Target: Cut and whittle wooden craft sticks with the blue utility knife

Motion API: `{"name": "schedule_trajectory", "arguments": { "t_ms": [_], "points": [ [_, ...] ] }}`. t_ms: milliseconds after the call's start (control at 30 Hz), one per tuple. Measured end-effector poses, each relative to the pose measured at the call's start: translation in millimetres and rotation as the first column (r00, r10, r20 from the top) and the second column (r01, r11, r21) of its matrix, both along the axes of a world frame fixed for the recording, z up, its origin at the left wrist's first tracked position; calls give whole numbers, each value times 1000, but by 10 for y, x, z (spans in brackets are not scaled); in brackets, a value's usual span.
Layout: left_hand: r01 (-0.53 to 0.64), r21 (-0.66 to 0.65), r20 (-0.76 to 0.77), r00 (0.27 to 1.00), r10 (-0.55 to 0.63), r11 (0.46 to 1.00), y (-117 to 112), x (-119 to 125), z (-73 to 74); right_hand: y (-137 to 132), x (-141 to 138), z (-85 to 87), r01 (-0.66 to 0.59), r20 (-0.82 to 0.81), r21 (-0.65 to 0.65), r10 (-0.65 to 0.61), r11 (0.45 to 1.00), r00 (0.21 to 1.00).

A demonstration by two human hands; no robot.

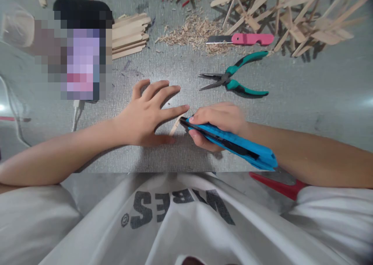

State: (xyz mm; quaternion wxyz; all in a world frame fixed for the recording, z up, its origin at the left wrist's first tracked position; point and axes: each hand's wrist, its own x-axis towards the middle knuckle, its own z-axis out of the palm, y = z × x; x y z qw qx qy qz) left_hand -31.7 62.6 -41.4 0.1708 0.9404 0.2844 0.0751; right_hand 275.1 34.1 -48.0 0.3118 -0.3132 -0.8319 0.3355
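My right hand is wrapped round a blue utility knife, its tip against a small wooden craft stick on the grey table. My left hand lies palm down with its fingers spread. Its index finger and thumb rest on either side of that stick; whether they press on its ends cannot be seen clearly. Beyond my right hand are long-nose pliers with teal and black handles, jaws apart. A pink folding knife lies behind them, its blade over wood shavings.
A stack of flat craft sticks lies at the back left, beside a blurred-out phone with a white cable. Joined sticks form a tangled heap at the back right. A clear cup stands far left.
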Motion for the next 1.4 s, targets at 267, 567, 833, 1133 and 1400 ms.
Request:
{"name": "schedule_trajectory", "arguments": {
  "t_ms": [267, 567, 833, 1133, 1400],
  "points": [
    [-78, 39, -47, 996, 80, 996, -68, 100, 65, -127, -105, 126, 119, -62, 256, -106, 959, 992],
    [-70, 59, -73, 995, 75, 996, -76, 96, 57, -71, -58, 137, 135, -124, 57, -127, 989, 984],
    [-103, 77, -76, 991, 109, 992, -113, 135, 80, -40, -37, 180, 152, -152, -148, -175, 977, 973],
    [-126, 72, -75, 989, 131, 989, -128, 169, 74, -119, -51, 223, 236, -37, -89, -240, 968, 970],
    [-140, 58, -59, 988, 144, 988, -153, 224, 114, -121, -78, 166, 204, -67, 6, -203, 979, 977]
  ]
}}
